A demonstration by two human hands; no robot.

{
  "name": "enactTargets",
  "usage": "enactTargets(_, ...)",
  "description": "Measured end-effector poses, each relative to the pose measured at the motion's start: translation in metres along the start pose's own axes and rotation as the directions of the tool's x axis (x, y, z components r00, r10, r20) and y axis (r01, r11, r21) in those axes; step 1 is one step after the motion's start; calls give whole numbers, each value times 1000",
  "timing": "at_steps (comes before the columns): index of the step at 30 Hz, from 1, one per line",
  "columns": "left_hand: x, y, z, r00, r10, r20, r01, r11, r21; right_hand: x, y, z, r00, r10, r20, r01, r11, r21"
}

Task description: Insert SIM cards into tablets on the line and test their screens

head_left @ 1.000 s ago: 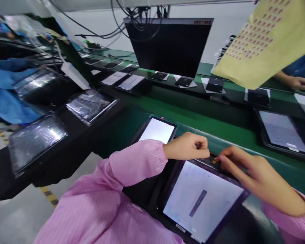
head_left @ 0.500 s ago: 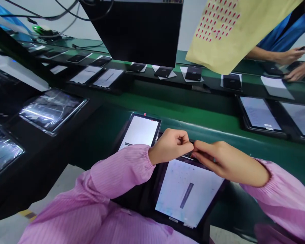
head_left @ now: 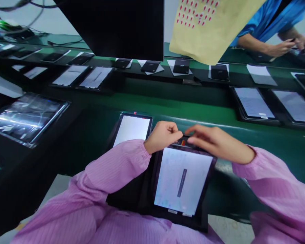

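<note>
Centrally, the tablet [head_left: 183,181] lay with its far edge beside the left hand [head_left: 163,136], whose thumb and forefinger were pressed together, any pinched item indiscernible. The right hand [head_left: 213,140], thumb and forefinger parted, was near that edge and an orange piece [head_left: 183,142].

A slim gap parts the left fingers [head_left: 176,136] from the right fingers [head_left: 197,128] above the near tablet's [head_left: 183,179] top edge. Beyond, a bare green strip of bench [head_left: 155,105] leaves room sideways; two right-hand tablets [head_left: 254,101] crowd its far side. Higher up, the black monitor [head_left: 122,30] and hanging yellow sheet [head_left: 208,34] block a forward reach
</note>
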State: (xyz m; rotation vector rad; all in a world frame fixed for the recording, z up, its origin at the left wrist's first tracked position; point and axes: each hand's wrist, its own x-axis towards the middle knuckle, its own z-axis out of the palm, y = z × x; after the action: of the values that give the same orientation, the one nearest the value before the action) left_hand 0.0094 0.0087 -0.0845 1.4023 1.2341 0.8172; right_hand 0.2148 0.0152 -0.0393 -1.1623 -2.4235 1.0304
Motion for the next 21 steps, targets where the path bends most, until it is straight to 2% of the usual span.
enactTargets(1, 13, -5, -1, 1000, -1, -6, 1, 999, 33, -6, 11, 0, 987, 61, -151, -61, 998, 5)
enactTargets(2, 29, -10, -2, 1000, -1, -10, 2, 998, 61, -13, 23, 2, 937, 112, -331, -122, 993, -8)
enactTargets(4, 65, -21, -4, 1000, 4, -21, -2, 993, 120, -32, 44, 20, 762, 122, -635, -227, 970, -86)
enactTargets(5, 83, -26, -5, 1000, 9, -29, -4, 987, 158, -42, 53, 36, 695, 88, -714, -270, 952, -146)
enactTargets(6, 99, -30, -6, 999, 15, -34, -8, 980, 199, -50, 60, 55, 666, 40, -745, -298, 930, -216)
enactTargets(9, 128, -35, -12, 999, 48, -22, -38, 944, 329, -58, 71, 116, 705, -15, -709, -366, 848, -382)
enactTargets(11, 123, -31, -22, 994, 107, -26, -86, 905, 418, -52, 73, 146, 710, -7, -704, -423, 795, -435)
enactTargets(14, 81, -28, -47, 964, 257, -67, -183, 826, 533, -35, 68, 166, 699, 4, -716, -477, 748, -461)
enactTargets(16, 40, -35, -67, 912, 403, -74, -259, 706, 659, -27, 61, 170, 714, -6, -700, -450, 763, -465)
enactTargets(17, 19, -41, -76, 878, 476, -54, -285, 610, 739, -25, 55, 171, 741, -29, -671, -397, 786, -473)
enactTargets(19, -19, -61, -90, 825, 565, 22, -292, 392, 873, -23, 44, 175, 831, -120, -543, -214, 833, -511)
enactTargets(21, -46, -82, -98, 826, 553, 108, -285, 245, 927, -25, 34, 179, 888, -226, -401, -36, 835, -549)
